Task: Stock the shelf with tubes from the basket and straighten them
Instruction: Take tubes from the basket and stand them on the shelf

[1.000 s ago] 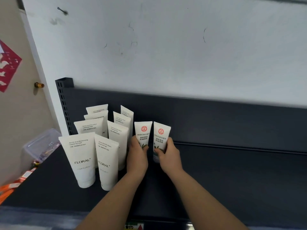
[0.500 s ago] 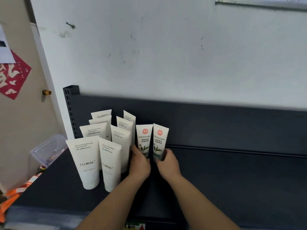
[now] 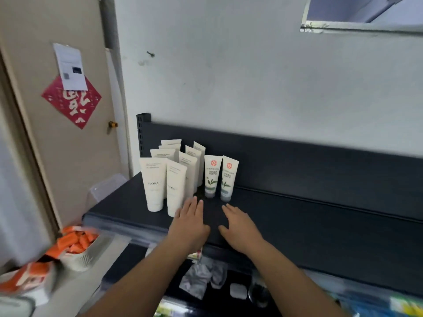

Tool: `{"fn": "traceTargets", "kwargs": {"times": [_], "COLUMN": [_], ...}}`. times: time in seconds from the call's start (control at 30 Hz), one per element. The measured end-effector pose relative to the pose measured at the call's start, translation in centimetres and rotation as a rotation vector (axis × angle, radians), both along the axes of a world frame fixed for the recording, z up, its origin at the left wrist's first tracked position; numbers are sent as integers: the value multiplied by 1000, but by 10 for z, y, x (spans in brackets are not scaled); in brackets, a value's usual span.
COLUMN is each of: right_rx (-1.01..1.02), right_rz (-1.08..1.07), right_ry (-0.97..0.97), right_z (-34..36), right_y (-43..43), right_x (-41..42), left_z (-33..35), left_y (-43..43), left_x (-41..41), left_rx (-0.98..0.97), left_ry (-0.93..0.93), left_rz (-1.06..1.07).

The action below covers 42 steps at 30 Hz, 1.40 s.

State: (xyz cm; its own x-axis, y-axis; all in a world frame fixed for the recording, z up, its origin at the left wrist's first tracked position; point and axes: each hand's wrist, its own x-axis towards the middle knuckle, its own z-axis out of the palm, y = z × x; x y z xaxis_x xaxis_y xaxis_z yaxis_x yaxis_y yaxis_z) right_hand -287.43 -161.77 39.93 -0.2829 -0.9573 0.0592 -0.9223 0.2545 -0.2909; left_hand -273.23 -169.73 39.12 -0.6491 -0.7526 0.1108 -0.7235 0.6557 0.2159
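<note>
Along the shelf [image 3: 297,225], with the basket [image 3: 87,257] at 8 o'clock, your left hand [image 3: 190,225], nearer it, and right hand [image 3: 240,227] have let go and drawn back. 2 green-leaf tubes [image 3: 212,176] stand upright, side by side, at 12 o'clock of your straight, empty fingers [image 3: 194,205].

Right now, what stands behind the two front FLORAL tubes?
About six more white tubes, in two rows toward the shelf's back panel. Only their upper parts show; the front FLORAL tubes cover the rest.
</note>
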Motion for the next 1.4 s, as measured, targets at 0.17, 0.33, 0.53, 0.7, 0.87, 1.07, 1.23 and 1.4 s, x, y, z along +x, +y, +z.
{"fn": "traceTargets", "kwargs": {"times": [0.17, 0.33, 0.53, 0.7, 0.87, 1.07, 1.23, 1.4], "right_rx": [28, 8, -24, -31, -34, 34, 118, 201], "right_rz": [156, 295, 456, 552, 651, 720, 736, 730], "right_ry": [-2, 46, 105, 109, 71, 64, 47, 37], "right_z": [-11, -21, -25, -21, -26, -44, -76, -120], "right_y": [-2, -10, -28, -47, -79, -111, -125, -127], "right_x": [52, 114, 188, 257, 329, 413, 468, 494], "left_z": [-15, -25, -28, -37, -41, -74, -102, -145], "left_y": [28, 40, 46, 43, 28, 7, 5, 5], "left_x": [66, 153, 236, 302, 376, 469, 524, 566], "left_rx": [-16, -27, -14, 2, 7, 134, 407, 515], "left_ry": [0, -42, -48, -30, -19, 1, 3, 10], "left_rz": [138, 320, 451, 567, 650, 735, 730, 752]}}
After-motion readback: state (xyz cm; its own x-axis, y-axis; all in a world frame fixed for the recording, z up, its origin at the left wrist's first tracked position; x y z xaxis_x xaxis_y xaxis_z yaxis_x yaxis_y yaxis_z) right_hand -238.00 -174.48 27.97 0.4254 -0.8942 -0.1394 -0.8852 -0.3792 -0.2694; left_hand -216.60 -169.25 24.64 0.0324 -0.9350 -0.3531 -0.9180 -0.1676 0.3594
